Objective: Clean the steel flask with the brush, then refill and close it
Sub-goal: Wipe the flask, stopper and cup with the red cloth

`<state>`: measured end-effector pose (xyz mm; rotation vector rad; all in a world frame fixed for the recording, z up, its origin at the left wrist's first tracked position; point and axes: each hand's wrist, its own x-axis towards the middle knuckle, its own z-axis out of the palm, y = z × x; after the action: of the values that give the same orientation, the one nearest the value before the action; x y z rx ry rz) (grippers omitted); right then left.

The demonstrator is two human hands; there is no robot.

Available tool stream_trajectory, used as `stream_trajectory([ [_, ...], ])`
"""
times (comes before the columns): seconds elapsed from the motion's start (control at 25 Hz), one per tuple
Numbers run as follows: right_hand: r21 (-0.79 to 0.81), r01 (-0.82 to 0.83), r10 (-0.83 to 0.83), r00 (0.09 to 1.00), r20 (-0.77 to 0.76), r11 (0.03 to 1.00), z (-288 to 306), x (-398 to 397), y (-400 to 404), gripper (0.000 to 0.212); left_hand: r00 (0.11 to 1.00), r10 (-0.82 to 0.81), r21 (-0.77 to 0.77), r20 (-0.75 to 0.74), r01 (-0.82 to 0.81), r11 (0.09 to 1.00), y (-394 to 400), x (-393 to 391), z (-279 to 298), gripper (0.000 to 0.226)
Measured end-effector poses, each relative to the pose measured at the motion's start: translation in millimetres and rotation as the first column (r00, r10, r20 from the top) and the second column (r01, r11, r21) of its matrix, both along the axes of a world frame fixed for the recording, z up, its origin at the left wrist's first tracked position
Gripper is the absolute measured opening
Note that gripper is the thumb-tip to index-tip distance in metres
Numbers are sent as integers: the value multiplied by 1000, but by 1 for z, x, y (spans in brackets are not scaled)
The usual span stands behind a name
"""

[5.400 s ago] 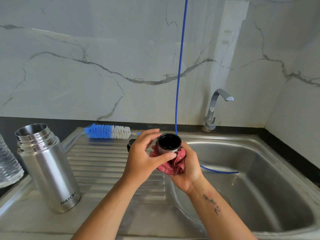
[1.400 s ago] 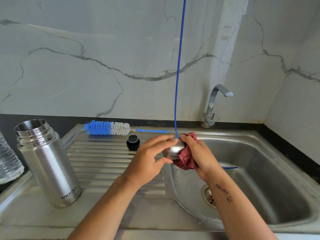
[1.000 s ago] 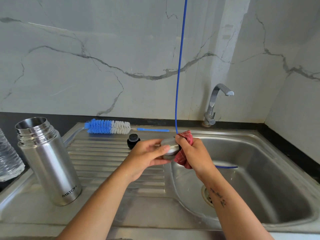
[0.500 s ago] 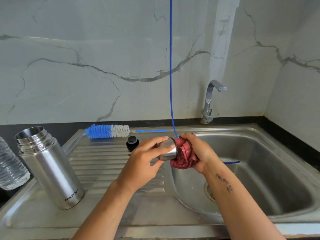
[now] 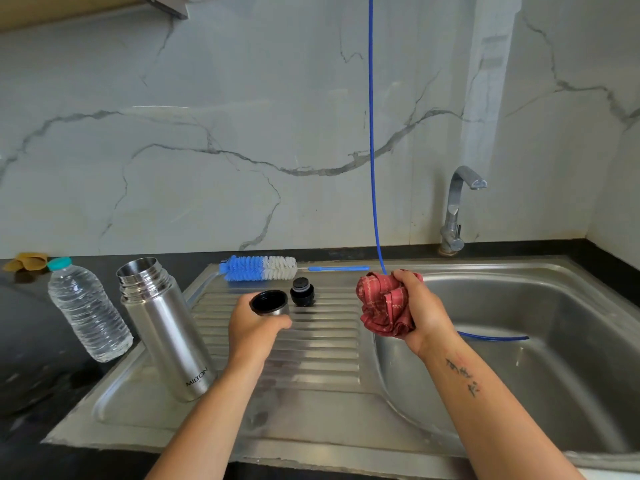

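- Your left hand grips the steel cup lid, fingers curled round its wall, its dark open side facing up, over the ribbed drainboard.
- Your right hand clutches a bunched red cloth, held above the near left edge of the sink basin.
- The steel flask stands upright and open-mouthed at the left end of the drainboard, well apart from both hands.
- A black stopper sits on the drainboard just right of the cup lid.
- The bottle brush lies along the far edge of the drainboard, bristles to the left.
- A clear water bottle with a teal cap stands on the dark counter, left of the flask.
- A blue hose hangs down into the basin; the tap stands at the far right.
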<state>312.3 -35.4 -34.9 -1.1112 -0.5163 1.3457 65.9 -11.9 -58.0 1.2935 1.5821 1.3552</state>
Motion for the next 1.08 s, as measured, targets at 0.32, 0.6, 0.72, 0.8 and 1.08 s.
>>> stream_trajectory([
  [0.32, -43, 24, -22, 999, 48, 999, -3, 1, 0, 26, 932, 119, -63, -343, -149, 987, 39, -22, -17, 49],
  [0.6, -55, 49, -46, 998, 52, 997, -4, 2, 3, 25, 820, 125, -47, -558, -182, 982, 43, -13, -15, 91],
  [0.72, -57, 65, -62, 996, 59, 996, -4, 3, 4, 26, 702, 29, 51, -712, 11, 999, 60, 7, 2, 79],
  [0.8, -65, 70, -66, 995, 71, 995, -4, 3, 4, 25, 591, -154, -64, -791, 171, 983, 77, 24, 14, 63],
  [1.08, -74, 80, -74, 993, 93, 994, -2, 4, 3, 24, 389, -337, -295, -857, 166, 941, 123, 42, 15, 20],
])
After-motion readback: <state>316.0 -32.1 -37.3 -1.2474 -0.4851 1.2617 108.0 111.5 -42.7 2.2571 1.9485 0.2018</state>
